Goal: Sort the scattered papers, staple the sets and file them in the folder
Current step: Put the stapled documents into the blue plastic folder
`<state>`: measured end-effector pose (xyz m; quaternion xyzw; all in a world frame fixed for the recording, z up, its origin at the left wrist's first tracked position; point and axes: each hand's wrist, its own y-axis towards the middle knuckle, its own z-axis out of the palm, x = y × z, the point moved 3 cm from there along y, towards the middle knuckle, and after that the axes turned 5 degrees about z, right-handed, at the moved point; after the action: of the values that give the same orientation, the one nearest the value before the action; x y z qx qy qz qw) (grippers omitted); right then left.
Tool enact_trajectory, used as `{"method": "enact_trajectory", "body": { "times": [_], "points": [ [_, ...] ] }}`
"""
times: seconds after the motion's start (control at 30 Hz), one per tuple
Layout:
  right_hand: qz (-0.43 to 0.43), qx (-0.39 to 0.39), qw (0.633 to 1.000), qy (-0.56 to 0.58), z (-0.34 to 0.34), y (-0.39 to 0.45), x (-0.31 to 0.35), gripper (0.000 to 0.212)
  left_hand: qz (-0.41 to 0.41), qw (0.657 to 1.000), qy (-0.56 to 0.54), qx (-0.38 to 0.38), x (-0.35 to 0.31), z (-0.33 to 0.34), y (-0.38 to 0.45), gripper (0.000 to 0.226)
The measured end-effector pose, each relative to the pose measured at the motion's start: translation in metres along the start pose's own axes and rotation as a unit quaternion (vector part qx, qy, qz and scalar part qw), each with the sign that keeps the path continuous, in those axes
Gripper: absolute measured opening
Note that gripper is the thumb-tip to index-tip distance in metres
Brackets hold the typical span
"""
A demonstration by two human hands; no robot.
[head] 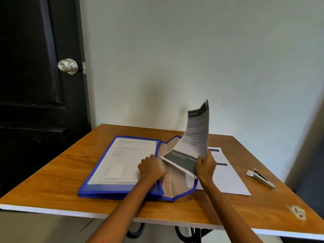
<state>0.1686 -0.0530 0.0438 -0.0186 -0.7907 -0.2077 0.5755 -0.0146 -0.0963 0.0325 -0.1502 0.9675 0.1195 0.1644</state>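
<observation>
A blue-edged clear folder [98, 174] lies on the wooden table, with white printed sheets showing through its cover. My left hand [150, 166] grips the folder's right edge where its flap [175, 188] hangs open. My right hand [206, 166] pinches a set of printed papers [194, 137] with dark header bands. The set curls upward above the folder's opening, its lower end at the flap. Another printed sheet [226, 178] lies flat on the table to the right of the folder, partly under my right hand.
A metal stapler [261, 177] lies on the table to the right of the flat sheet. The table [52, 188] has a white front edge and a chipped spot [298, 212] at the near right. A black door with a knob [68, 66] stands at the left.
</observation>
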Motion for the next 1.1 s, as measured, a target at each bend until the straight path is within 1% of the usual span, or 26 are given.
{"method": "enact_trajectory", "body": {
  "times": [0.1, 0.23, 0.37, 0.43, 0.5, 0.6, 0.7, 0.73, 0.8, 0.83, 0.97, 1.03, 1.1],
  "points": [
    [0.030, -0.004, 0.999, 0.019, -0.004, 0.002, -0.014, 0.027, -0.013, 0.999, 0.035, -0.021, -0.005, -0.005, 0.008, 0.051],
    [0.058, -0.008, 0.997, 0.051, -0.003, 0.003, -0.019, 0.032, -0.004, 0.997, 0.068, -0.035, -0.008, -0.016, 0.013, 0.043],
    [0.074, -0.008, 0.995, 0.066, 0.000, 0.000, -0.022, 0.033, 0.017, 0.978, 0.209, 0.000, -0.016, -0.020, 0.016, 0.030],
    [0.089, -0.007, 0.993, 0.074, 0.000, -0.002, -0.025, 0.033, 0.018, 0.971, 0.240, 0.008, -0.017, -0.025, 0.021, 0.027],
    [0.111, -0.001, 0.989, 0.094, 0.000, -0.002, -0.026, 0.034, 0.027, 0.975, 0.220, -0.006, -0.015, -0.036, 0.026, 0.027],
    [0.163, 0.013, 0.977, 0.138, -0.001, -0.002, -0.027, 0.038, 0.016, 0.991, 0.122, -0.044, -0.008, -0.065, 0.027, 0.030],
    [0.195, 0.031, 0.964, 0.179, 0.001, -0.006, -0.017, 0.041, 0.004, 0.997, 0.043, -0.059, 0.004, -0.083, 0.024, 0.027],
    [0.192, 0.039, 0.962, 0.190, 0.002, -0.009, -0.012, 0.041, 0.003, 0.997, 0.027, -0.066, 0.008, -0.087, 0.022, 0.024],
    [0.164, 0.057, 0.966, 0.190, 0.006, -0.017, 0.000, 0.041, -0.002, 0.997, 0.003, -0.079, 0.013, -0.088, 0.017, 0.032],
    [0.146, 0.067, 0.970, 0.182, 0.009, -0.022, 0.005, 0.039, -0.002, 0.996, -0.005, -0.085, 0.014, -0.087, 0.015, 0.036],
    [0.091, 0.098, 0.980, 0.147, 0.016, -0.037, 0.015, 0.035, 0.001, 0.995, -0.020, -0.102, 0.015, -0.087, 0.010, 0.038],
    [0.087, 0.117, 0.980, 0.135, 0.017, -0.040, 0.014, 0.034, -0.001, 0.995, -0.020, -0.100, 0.014, -0.088, 0.009, 0.037],
    [0.104, 0.142, 0.976, 0.131, 0.018, -0.045, 0.011, 0.035, -0.001, 0.995, -0.019, -0.097, 0.014, -0.086, 0.010, 0.038]
  ]
}}
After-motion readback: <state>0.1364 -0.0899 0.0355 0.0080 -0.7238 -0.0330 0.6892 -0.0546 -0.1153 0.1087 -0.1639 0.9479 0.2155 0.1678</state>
